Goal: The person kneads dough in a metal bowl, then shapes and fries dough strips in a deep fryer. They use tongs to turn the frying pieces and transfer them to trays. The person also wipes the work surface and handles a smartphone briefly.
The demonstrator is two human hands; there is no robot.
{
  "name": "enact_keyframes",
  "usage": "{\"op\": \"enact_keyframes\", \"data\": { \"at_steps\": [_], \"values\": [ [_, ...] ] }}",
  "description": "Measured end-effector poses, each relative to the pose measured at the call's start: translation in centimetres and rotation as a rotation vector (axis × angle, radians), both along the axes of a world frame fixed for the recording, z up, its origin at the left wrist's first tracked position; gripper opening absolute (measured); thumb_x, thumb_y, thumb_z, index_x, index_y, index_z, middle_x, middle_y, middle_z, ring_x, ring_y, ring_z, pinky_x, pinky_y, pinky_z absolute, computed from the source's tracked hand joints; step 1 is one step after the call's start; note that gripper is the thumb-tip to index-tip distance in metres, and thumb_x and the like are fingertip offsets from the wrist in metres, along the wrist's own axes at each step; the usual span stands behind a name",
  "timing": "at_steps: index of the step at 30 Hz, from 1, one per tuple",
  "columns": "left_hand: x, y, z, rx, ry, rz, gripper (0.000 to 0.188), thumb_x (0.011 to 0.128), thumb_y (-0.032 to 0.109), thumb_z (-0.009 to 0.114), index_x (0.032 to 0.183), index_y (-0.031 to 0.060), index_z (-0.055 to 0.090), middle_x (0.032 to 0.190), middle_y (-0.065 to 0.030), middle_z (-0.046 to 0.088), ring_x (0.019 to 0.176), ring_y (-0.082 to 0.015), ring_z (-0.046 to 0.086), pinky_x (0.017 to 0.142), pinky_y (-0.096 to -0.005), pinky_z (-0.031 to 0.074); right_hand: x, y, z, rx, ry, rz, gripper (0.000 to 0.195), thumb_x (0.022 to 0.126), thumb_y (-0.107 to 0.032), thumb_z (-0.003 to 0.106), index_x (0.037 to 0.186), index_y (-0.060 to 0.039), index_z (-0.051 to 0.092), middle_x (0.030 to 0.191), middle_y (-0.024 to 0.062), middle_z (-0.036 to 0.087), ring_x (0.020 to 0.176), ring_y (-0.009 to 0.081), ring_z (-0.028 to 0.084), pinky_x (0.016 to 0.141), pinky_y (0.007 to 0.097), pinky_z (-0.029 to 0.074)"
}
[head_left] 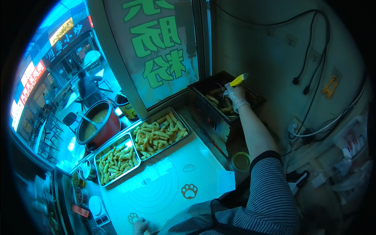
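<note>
My right hand (236,95), in a clear plastic glove, is closed around a yellow-handled tool (239,80) over a dark rectangular deep fryer (205,103). The tool's working end is hard to make out. Browned dough sticks (212,100) lie in the fryer around the hand. My left hand (140,225), also gloved, rests by the near edge of a white pastry mat (164,191) printed with circles and paws; its fingers are partly cut off by the frame. Beyond the mat, two metal trays hold heaps of fried sticks, the larger heap (158,133) nearer the fryer and the smaller (117,161) to its left.
A red pot (113,123) of soup with a ladle stands at the window counter. A kitchen scale (98,208) and a phone (80,210) lie left of the mat. Near my right forearm is a bowl of yellowish liquid (241,161). Cables (315,88) hang on the right wall.
</note>
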State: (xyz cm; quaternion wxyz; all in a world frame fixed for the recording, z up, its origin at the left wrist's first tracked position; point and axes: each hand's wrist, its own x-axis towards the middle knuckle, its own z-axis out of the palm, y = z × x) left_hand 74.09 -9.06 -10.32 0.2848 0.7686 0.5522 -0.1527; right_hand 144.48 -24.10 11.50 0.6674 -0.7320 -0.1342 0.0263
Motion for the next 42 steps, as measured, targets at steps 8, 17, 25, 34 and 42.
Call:
{"op": "enact_keyframes", "data": {
  "at_steps": [8, 17, 25, 34, 42],
  "values": [
    [0.6, -0.2, 0.4, -0.027, 0.021, 0.007, 0.031, 0.073, 0.032, 0.07, 0.086, 0.0033, 0.066, 0.082, -0.0153, 0.067, 0.077, -0.026, 0.064, 0.069, -0.0361, 0.049, 2.1, -2.0, -1.4, 0.07, 0.084, -0.054, 0.013, 0.088, -0.014, 0.06, 0.092, -0.0012, 0.062, 0.077, 0.0084, 0.067, 0.065, 0.0165, 0.067, 0.056, 0.0267, 0.052],
    [-0.6, 0.6, -1.1, -0.052, -0.058, 0.019, 0.032, 0.074, 0.031, 0.07, 0.088, 0.0024, 0.066, 0.082, -0.0162, 0.066, 0.078, -0.0257, 0.063, 0.07, -0.0369, 0.049, 0.4, -3.1, -1.2, -0.4, -0.498, 0.102, 0.013, 0.089, -0.016, 0.059, 0.098, -0.0076, 0.064, 0.085, 0.0094, 0.065, 0.078, 0.0192, 0.063, 0.073, 0.0318, 0.049],
    [-0.9, 0.7, -1.8, 0.019, -0.078, -0.06, 0.031, 0.075, 0.03, 0.069, 0.087, 0.0014, 0.065, 0.081, -0.0187, 0.065, 0.078, -0.0283, 0.062, 0.069, -0.0396, 0.048, -1.8, -8.1, 5.6, -0.291, -0.57, 0.186, 0.016, 0.088, -0.009, 0.057, 0.102, -0.0081, 0.066, 0.082, 0.0016, 0.06, 0.079, 0.0087, 0.056, 0.073, 0.0246, 0.046],
    [-0.4, 0.6, -1.5, -0.02, 0.048, 0.048, 0.036, 0.074, 0.036, 0.069, 0.086, 0.0029, 0.064, 0.09, -0.0174, 0.066, 0.087, -0.0331, 0.063, 0.077, -0.0406, 0.048, -4.0, -10.2, 8.4, -0.536, -0.477, 0.322, 0.019, 0.088, -0.02, 0.055, 0.094, -0.0055, 0.065, 0.078, 0.0045, 0.059, 0.076, 0.0134, 0.057, 0.073, 0.028, 0.047],
    [-0.7, 0.8, -1.7, -0.013, 0.037, 0.012, 0.038, 0.072, 0.039, 0.069, 0.084, 0.0037, 0.063, 0.087, -0.0177, 0.066, 0.084, -0.0342, 0.063, 0.075, -0.0421, 0.048, -2.3, -9.4, 7.2, -0.809, -0.54, 0.374, 0.024, 0.087, -0.027, 0.059, 0.092, -0.0042, 0.066, 0.084, 0.0125, 0.066, 0.077, 0.0221, 0.061, 0.073, 0.0342, 0.045]
  ]
}}
